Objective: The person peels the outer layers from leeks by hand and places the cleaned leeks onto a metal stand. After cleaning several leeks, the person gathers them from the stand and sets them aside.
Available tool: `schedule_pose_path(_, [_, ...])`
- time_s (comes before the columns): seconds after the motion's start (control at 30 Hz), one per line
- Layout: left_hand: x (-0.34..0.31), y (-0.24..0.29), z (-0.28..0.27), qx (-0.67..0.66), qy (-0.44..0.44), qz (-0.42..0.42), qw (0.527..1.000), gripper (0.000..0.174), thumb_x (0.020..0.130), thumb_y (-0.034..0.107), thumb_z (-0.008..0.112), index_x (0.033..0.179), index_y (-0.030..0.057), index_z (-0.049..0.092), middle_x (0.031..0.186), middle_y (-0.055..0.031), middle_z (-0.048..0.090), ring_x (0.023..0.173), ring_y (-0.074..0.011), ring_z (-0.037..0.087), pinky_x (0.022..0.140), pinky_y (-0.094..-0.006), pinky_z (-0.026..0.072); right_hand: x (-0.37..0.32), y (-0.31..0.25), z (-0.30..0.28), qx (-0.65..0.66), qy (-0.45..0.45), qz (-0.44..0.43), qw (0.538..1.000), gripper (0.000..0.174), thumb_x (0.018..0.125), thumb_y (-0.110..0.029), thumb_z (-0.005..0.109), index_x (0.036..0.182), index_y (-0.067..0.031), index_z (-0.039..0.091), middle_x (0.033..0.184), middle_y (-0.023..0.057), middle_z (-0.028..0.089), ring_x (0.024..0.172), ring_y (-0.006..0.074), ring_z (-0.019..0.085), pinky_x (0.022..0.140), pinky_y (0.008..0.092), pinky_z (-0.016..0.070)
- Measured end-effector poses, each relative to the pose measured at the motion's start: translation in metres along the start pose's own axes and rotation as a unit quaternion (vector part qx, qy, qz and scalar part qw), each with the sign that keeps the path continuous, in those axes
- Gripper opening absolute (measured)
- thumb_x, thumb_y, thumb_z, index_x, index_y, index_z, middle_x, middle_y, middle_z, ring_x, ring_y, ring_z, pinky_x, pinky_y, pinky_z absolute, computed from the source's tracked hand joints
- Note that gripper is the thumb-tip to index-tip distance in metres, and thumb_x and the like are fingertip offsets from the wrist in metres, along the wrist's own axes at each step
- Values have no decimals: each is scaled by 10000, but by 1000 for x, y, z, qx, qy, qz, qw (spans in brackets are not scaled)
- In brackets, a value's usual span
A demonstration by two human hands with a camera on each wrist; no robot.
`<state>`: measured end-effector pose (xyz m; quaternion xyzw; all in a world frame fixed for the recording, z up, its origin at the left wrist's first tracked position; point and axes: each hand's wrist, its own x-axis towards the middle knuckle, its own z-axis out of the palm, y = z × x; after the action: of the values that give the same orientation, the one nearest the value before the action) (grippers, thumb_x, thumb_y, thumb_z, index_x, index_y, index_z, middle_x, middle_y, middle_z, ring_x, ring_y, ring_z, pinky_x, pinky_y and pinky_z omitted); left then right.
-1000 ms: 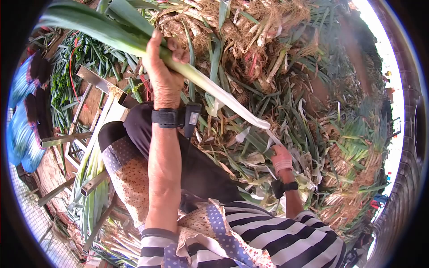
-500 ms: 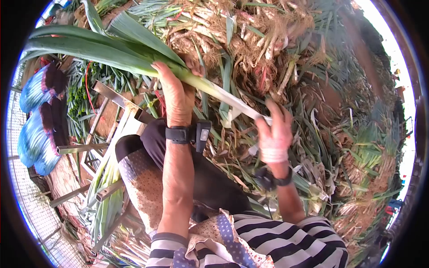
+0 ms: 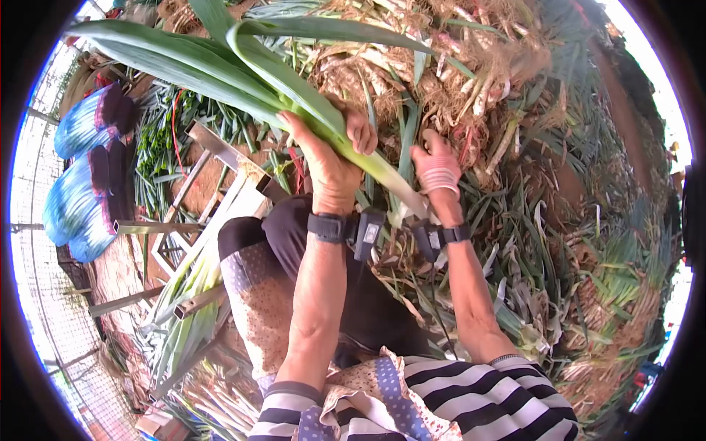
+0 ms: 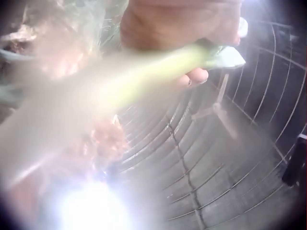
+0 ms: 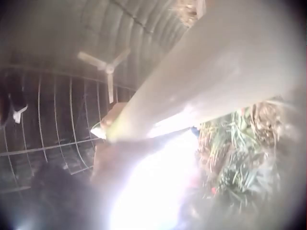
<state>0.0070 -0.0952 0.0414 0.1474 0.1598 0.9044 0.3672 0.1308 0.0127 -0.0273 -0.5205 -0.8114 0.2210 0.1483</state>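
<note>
A leek (image 3: 401, 184) with broad green leaves slants across the head view, its pale stalk pointing down to the right. My left hand (image 3: 334, 158) grips it where green turns white. In the left wrist view the same hand (image 4: 182, 24) wraps the leek (image 4: 129, 79), fingertips showing below it. My right hand (image 3: 439, 165) is beside the white end, fingers loosely curled, with nothing seen between them; the stalk's tip overlaps that wrist. The blurred stalk (image 5: 206, 81) fills much of the right wrist view, where the right hand's fingers are out of sight.
A pile of rooty leeks (image 3: 471, 73) lies ahead, with loose leaves and peelings (image 3: 507, 242) on the ground. To the left, a metal frame rack (image 3: 158, 228) holds trimmed leeks (image 3: 195, 294). Blue bundles (image 3: 84, 191) stand farther left.
My right hand has come up from low right to the leek's white end, then past it toward the root pile. The left hand keeps its grip; the leaves have swung and one now bends over rightward.
</note>
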Motion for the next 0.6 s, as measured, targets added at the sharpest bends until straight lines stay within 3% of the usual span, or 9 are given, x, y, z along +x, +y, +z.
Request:
schedule_pose_path(0.03, [0, 2, 1, -1, 2, -3, 1000, 712, 782, 777, 343, 866, 91, 511, 566, -23, 393, 442, -119, 314, 386, -243, 286, -4, 6, -9, 71, 11, -5, 997, 407, 809, -288, 639, 1184, -162, 544, 1199, 150, 574, 1044, 323, 572, 867, 423, 467])
schedule_pose_path(0.07, [1, 4, 1, 3, -15, 1, 1000, 716, 783, 780, 331, 865, 91, 510, 557, -26, 389, 433, -120, 306, 383, -244, 291, -8, 21, -9, 120, 66, -92, 986, 342, 805, -299, 645, 1105, -140, 597, 1109, 128, 623, 954, 315, 612, 828, 385, 489])
schedule_pose_path(0.17, [-1, 2, 3, 8, -36, 1, 999, 723, 785, 785, 312, 850, 90, 500, 539, -36, 389, 423, -126, 311, 373, -246, 292, -44, -23, -47, 282, 108, -152, 941, 275, 833, -241, 613, 1088, -141, 598, 1027, 108, 640, 874, 286, 627, 764, 379, 513])
schedule_pose_path(0.3, [-2, -8, 4, 43, -33, -14, 998, 742, 780, 785, 335, 836, 61, 488, 540, -45, 405, 427, -138, 352, 385, -268, 310, -50, -63, -31, 136, 182, -281, 932, 341, 798, -80, 563, 1138, -101, 536, 993, 142, 609, 901, 310, 593, 752, 417, 519])
schedule_pose_path(0.37, [-5, -13, 3, 22, -11, -24, 999, 750, 781, 783, 337, 830, 51, 491, 538, -45, 408, 424, -139, 348, 385, -268, 311, -38, -57, -3, 177, 155, -237, 942, 330, 814, -67, 526, 1142, -106, 518, 1013, 151, 604, 905, 324, 589, 747, 438, 510])
schedule_pose_path(0.4, [-5, -11, 3, 17, -4, -26, 1000, 751, 783, 783, 333, 823, 52, 498, 539, -41, 411, 423, -128, 341, 377, -252, 301, -37, -52, -12, 110, 82, -177, 975, 310, 816, -70, 527, 1123, -114, 529, 1014, 149, 607, 920, 319, 589, 771, 424, 503])
schedule_pose_path(0.43, [-4, -6, 2, 13, 4, -28, 1000, 751, 783, 783, 333, 823, 52, 498, 539, -41, 411, 423, -128, 341, 377, -252, 301, -26, -23, 5, 145, 73, -207, 965, 319, 825, -81, 529, 1137, -148, 539, 1005, 136, 613, 914, 326, 590, 778, 422, 502])
schedule_pose_path(0.5, [0, 3, -4, -4, -75, -44, 996, 748, 790, 780, 325, 811, 55, 508, 536, -33, 407, 423, -115, 335, 367, -241, 290, -21, 18, 11, -49, 1, -184, 982, 312, 829, -89, 543, 1134, -154, 564, 1058, 117, 617, 937, 314, 598, 793, 397, 511])
schedule_pose_path(0.6, [5, 11, -7, -5, -108, -13, 994, 730, 810, 760, 324, 805, 56, 518, 533, -15, 380, 422, -96, 310, 357, -229, 278, -33, 61, -11, 245, -91, -62, 963, 232, 836, -92, 584, 1064, -75, 627, 1076, 130, 640, 949, 194, 621, 848, 283, 478])
